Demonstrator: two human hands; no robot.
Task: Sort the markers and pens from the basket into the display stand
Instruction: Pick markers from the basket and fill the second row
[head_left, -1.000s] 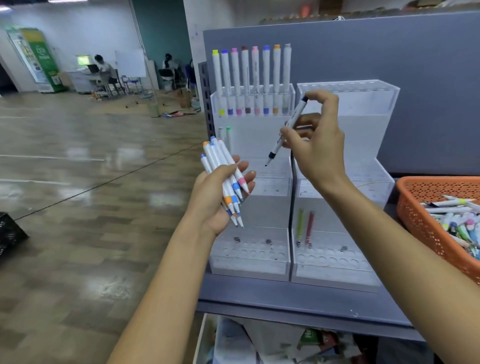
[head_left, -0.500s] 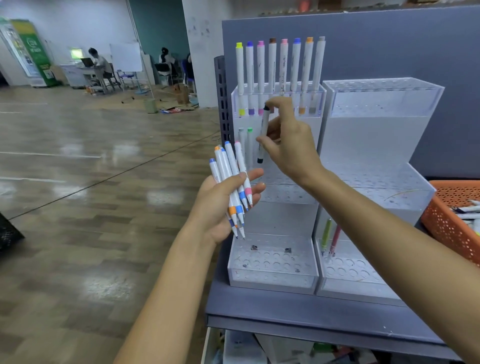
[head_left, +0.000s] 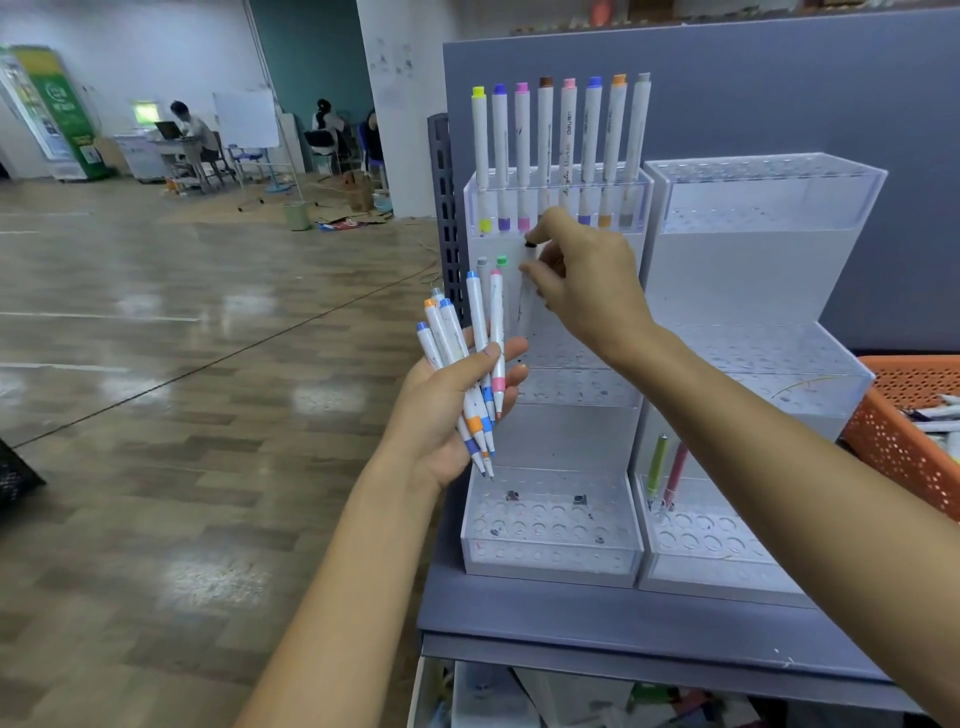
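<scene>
Marker (head_left: 523, 317), black-capped, pinched upright by right hand (head_left: 587, 280) at display stand (head_left: 550, 553) middle tier — easily jammed off-hole if tilted. Bundle (head_left: 478, 322) gripped in left hand (head_left: 441, 415) — liable to slip.

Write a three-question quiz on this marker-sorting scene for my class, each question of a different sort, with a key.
1. True or false: the right hand holds a black-capped marker at the left stand.
2. How many markers stand in that stand's top row? A six, B eight, C ten.
3. Fill in: the basket on the right is coloured ____.
Key: 1 true; 2 B; 3 orange.
</scene>
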